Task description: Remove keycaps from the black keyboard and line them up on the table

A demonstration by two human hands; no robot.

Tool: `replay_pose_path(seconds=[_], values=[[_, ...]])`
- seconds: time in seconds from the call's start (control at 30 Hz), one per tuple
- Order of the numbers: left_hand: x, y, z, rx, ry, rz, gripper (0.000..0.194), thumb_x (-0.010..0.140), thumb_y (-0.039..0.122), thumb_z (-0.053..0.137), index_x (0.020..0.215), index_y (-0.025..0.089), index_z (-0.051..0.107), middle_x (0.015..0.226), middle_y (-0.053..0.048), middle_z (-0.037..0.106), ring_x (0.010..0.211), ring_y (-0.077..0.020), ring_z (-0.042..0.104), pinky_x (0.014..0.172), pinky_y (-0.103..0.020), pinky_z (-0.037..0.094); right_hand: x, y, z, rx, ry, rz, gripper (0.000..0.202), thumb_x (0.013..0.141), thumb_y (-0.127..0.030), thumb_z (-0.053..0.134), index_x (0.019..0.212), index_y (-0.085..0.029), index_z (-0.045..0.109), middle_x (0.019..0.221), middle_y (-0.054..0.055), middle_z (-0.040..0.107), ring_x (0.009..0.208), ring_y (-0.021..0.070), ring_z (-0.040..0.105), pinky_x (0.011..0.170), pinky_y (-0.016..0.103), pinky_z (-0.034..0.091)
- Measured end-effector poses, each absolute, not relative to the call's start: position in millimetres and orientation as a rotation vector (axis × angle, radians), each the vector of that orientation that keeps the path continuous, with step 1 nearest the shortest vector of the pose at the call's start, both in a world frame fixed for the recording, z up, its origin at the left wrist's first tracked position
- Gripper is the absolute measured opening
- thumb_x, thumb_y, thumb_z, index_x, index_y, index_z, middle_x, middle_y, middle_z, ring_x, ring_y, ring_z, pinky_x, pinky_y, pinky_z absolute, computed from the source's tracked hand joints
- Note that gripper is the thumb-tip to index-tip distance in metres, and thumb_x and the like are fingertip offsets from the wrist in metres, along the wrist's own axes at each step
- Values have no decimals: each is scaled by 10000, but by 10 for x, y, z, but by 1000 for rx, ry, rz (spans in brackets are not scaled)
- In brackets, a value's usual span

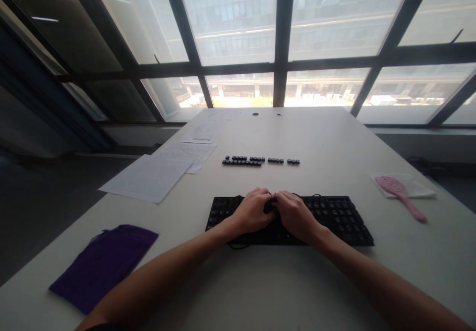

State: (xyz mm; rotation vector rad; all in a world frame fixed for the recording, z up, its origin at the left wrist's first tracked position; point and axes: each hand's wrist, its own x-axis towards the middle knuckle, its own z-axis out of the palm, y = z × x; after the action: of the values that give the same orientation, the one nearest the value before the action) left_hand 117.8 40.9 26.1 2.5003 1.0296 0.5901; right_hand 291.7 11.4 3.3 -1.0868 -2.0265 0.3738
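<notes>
A black keyboard (pixel 334 222) lies flat on the white table in front of me. Over its middle, toward the back edge, my left hand (pixel 256 209) and my right hand (pixel 295 212) meet with curled fingers. The fingertips of both are pressed together around a small dark spot, and what they pinch there is too small and dark to name. Both hands hide part of the keys. Beyond the keyboard, loose black keycaps (pixel 241 162) stand in short rows.
White paper sheets (pixel 148 175) run along the table's left side. Nearer me on the left is a purple cloth pouch (pixel 106 266). At right, a pink hairbrush (pixel 399 192) rests partly on a white packet (pixel 418 188). Windows (pixel 238 24) rise behind the white table (pixel 312 133).
</notes>
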Motion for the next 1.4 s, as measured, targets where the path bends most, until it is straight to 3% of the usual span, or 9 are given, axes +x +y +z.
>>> replay_pose_path(seconds=[0.17, 0.5, 0.7, 0.87, 1.03, 1.17, 1.4], values=[[1205, 475, 217, 2447, 1057, 588, 124, 825, 316, 691, 882, 206, 690, 886, -35, 644, 873, -206, 593, 773, -310, 456, 2966, 163, 53, -1224, -1731, 669, 179, 941, -205, 481, 768, -208, 527, 713, 6, 612, 662, 165, 548, 629, 283, 400], [1228, 413, 186, 2310, 1020, 901, 160, 842, 187, 696, 998, 222, 694, 960, -35, 670, 960, -208, 600, 895, -351, 477, 2983, 172, 90, -1164, -1469, 765, 173, 943, -312, 505, 817, -207, 556, 721, 12, 643, 666, 178, 605, 649, 297, 462], [1230, 366, 152, 2291, 1002, 1009, 251, 867, 131, 643, 1098, 219, 600, 1004, -28, 639, 850, -159, 606, 834, -311, 517, 2961, 163, 105, -1199, -1476, 772, 165, 957, -354, 492, 897, -214, 557, 738, 14, 669, 692, 191, 628, 664, 298, 455], [1235, 341, 120, 2440, 907, 970, 282, 938, 115, 514, 1186, 230, 583, 1195, -78, 558, 1036, -177, 590, 903, -311, 512, 2970, 171, 90, -1189, -1495, 717, 175, 948, -339, 504, 836, -212, 547, 697, -10, 600, 647, 163, 550, 621, 274, 410], [1244, 326, 177, 2419, 881, 1032, 186, 934, 163, 556, 1087, 210, 650, 1107, -75, 584, 1002, -178, 592, 880, -307, 514, 2974, 164, 108, -1173, -1467, 699, 191, 950, -333, 507, 807, -210, 541, 711, -3, 615, 667, 164, 564, 643, 277, 425], [1205, 403, 325, 2224, 975, 1068, 96, 864, 182, 658, 957, 196, 677, 996, -48, 622, 814, -141, 611, 746, -268, 530, 2982, 182, 125, -1152, -1308, 766, 219, 969, -384, 481, 836, -214, 517, 711, 19, 668, 643, 176, 616, 658, 299, 472], [1142, 1053, 339, 2325, 1148, 937, 89, 808, 180, 698, 896, 173, 686, 816, -20, 692, 700, -143, 635, 707, -279, 525, 2978, 213, 105, -1151, -1238, 775, 257, 965, -427, 488, 829, -211, 517, 715, 32, 691, 628, 169, 619, 631, 290, 477]])
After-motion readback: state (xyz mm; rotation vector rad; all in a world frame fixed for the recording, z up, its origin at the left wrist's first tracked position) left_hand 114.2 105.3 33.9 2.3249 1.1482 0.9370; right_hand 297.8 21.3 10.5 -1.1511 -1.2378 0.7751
